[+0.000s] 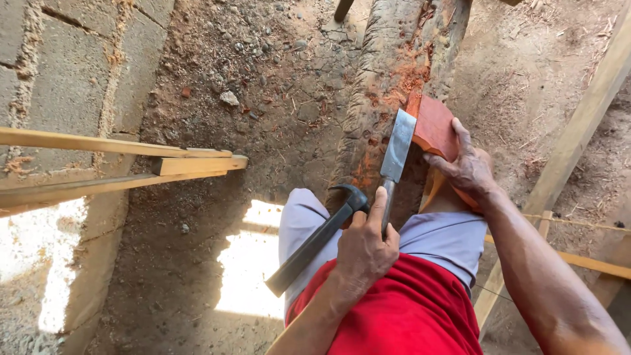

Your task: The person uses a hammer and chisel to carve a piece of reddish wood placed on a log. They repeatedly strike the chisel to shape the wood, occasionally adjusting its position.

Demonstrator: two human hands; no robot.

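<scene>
On the log, chisel blade pointing away, left hand gripping, right hand on red block

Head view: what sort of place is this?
Likely an outdoor or half-built woodworking spot: bare dirt ground strewn with wood chips, a concrete block wall, rough timber planks, and a chipped log used as a chopping block.

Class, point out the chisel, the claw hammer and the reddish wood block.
chisel (398,146), head view, on the flat steel blade.
claw hammer (351,195), head view, on the dark head.
reddish wood block (435,127), head view, on its top face.
</scene>
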